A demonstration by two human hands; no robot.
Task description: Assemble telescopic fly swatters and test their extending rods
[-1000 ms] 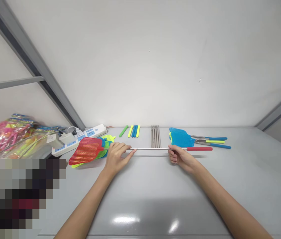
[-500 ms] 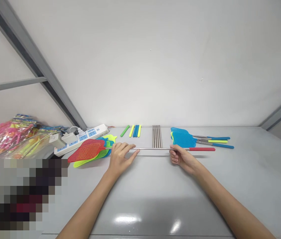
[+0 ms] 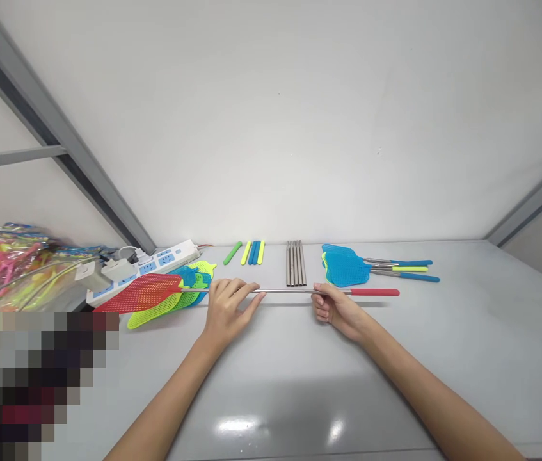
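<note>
Here, one red swatter [image 3: 285, 291] is held above the table [image 3: 280, 358], pinched between thumb and fingers by the left hand [image 3: 227, 310] and the right hand [image 3: 340, 314]. Farther back, three swatters [image 3: 347, 266] are laid at the right, five metal sticks [image 3: 296, 266] mid-table, and five grips [image 3: 246, 253], two blue, two yellow, one green, to their left.
</note>
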